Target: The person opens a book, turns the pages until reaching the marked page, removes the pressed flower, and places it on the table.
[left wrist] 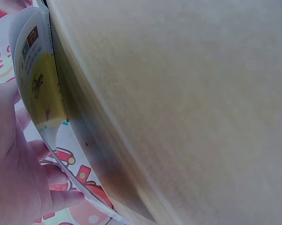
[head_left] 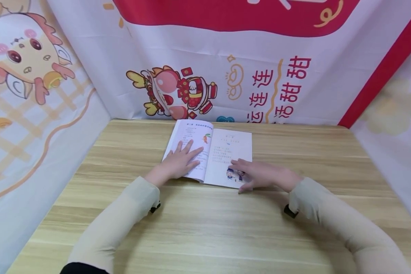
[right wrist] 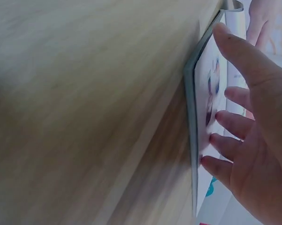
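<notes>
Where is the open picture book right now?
In the head view, the open white illustrated picture book lies flat mid-table toward the banner, left hand pressing its left page, right hand its right.

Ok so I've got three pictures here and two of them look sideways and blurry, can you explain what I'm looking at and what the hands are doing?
A person wears three cameras: one on the head, one on each wrist. The head view looks down at a wooden table with printed cloth banners hung around it. An open picture book lies flat on it. The left hand rests with straight fingers on the left page, and the right hand lies flat on the right page near its lower corner. Neither grips anything. The sideways pictures come from the wrist cameras, so close to the table that it fills most of each frame, with the book's edge and that hand's fingers at the side.
</notes>
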Demonstrator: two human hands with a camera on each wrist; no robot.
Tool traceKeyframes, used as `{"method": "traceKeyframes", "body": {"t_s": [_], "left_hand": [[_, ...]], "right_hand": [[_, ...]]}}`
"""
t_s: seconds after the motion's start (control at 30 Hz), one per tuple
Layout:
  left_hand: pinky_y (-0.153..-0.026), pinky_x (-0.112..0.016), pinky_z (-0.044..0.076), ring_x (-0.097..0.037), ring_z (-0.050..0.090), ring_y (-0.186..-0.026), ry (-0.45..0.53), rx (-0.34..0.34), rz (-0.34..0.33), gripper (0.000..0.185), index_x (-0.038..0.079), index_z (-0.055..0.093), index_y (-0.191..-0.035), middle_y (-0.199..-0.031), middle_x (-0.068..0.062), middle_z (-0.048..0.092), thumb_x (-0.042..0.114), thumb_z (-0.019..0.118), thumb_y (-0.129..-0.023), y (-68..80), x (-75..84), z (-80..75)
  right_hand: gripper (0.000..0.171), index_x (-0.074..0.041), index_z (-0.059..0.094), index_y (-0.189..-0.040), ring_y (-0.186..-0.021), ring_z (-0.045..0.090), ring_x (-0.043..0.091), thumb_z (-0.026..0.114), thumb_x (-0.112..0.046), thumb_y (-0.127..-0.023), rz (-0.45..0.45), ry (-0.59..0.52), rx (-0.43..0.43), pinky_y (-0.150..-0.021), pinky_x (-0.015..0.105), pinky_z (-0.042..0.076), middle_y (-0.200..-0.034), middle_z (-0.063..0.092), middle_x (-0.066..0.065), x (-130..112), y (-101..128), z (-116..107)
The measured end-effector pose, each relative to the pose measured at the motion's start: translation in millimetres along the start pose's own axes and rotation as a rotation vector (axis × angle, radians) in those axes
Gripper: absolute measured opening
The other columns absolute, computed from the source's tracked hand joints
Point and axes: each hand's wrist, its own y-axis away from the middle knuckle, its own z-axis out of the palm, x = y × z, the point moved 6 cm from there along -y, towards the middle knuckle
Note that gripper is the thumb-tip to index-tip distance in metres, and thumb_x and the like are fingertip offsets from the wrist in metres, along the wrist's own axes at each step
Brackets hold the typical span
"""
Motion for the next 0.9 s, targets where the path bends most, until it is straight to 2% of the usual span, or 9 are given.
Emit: {"method": "traceKeyframes", "body": {"t_s": [0.23, 0.73, 0.9], "left_hand": [[-0.117, -0.072, 0.008, -0.044, -0.010, -0.154, 0.002, -0.001, 0.002, 0.061, 0.039, 0.019, -0.165, -0.172, -0.006, -0.006, 0.053, 0.038, -0.108, -0.1, -2.9, -0.5], [-0.117, -0.071, 0.008, -0.044, -0.010, -0.153, 0.014, -0.003, 0.014, 0.061, 0.038, 0.019, -0.165, -0.172, -0.007, -0.005, 0.052, 0.039, -0.108, -0.1, -2.4, -1.2], [-0.117, -0.072, 0.009, -0.045, -0.009, -0.153, 0.020, 0.000, 0.015, 0.060, 0.037, 0.020, -0.165, -0.172, -0.007, -0.005, 0.051, 0.038, -0.109, 0.5, -2.0, -0.1]], "right_hand": [[0.084, -0.020, 0.038, -0.160, -0.156, 0.015, 0.025, 0.077, -0.046, -0.091, -0.012, 0.020, -0.018, -0.123, 0.049, 0.021, -0.170, 0.020, 0.002, 5.7, 6.6, 2.8], [0.075, -0.018, 0.044, -0.158, -0.156, 0.014, 0.024, 0.074, -0.044, -0.094, -0.014, 0.001, -0.041, -0.123, 0.049, 0.019, -0.169, 0.021, 0.001, 7.0, 8.3, -0.1], [0.069, -0.018, 0.045, -0.157, -0.156, 0.015, 0.025, 0.072, -0.037, -0.096, -0.026, 0.001, -0.053, -0.123, 0.051, 0.019, -0.169, 0.021, 0.002, 7.8, 8.7, 0.4]]}}
